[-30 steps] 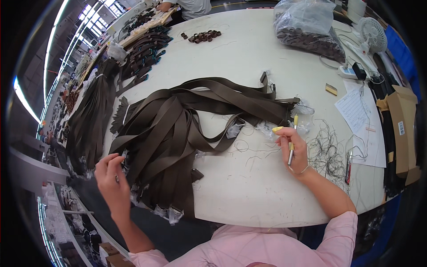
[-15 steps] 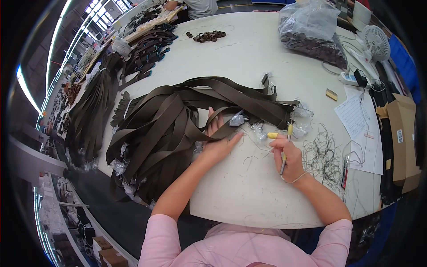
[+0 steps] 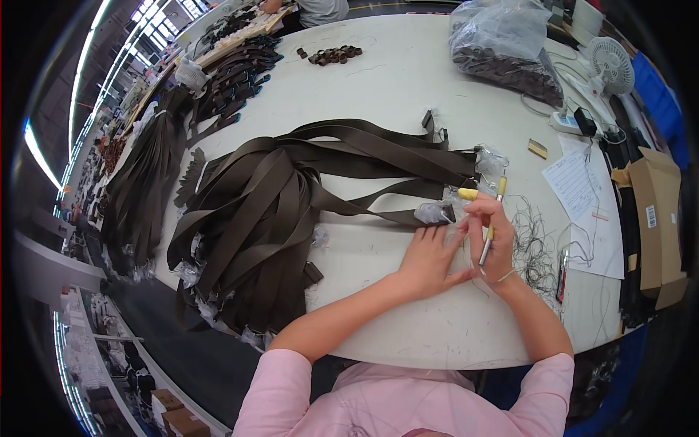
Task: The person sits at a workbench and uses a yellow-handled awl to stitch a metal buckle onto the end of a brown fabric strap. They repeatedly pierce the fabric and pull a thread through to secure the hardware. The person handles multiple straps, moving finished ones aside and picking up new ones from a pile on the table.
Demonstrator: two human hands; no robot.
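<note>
White table [image 3: 349, 102], where the left hand [image 3: 428, 264] lies flat at the end of a brown strap [image 3: 393, 216], which, poorly steadied, might shift and get scratched by the pen-like tool [image 3: 486, 250] the right hand [image 3: 501, 244] grips

You are stationed in a factory-type workshop. Identify it by these features: dark straps [image 3: 255, 189] heaped in bulk on your table [image 3: 408, 69], centre of the frame; tangled thread [image 3: 536, 251], right; a filled plastic bag [image 3: 502, 33], upper right; tube lights [image 3: 41, 162], upper left; loaded shelving [image 3: 120, 337], lower left; another person [image 3: 322, 11], top edge.
</note>
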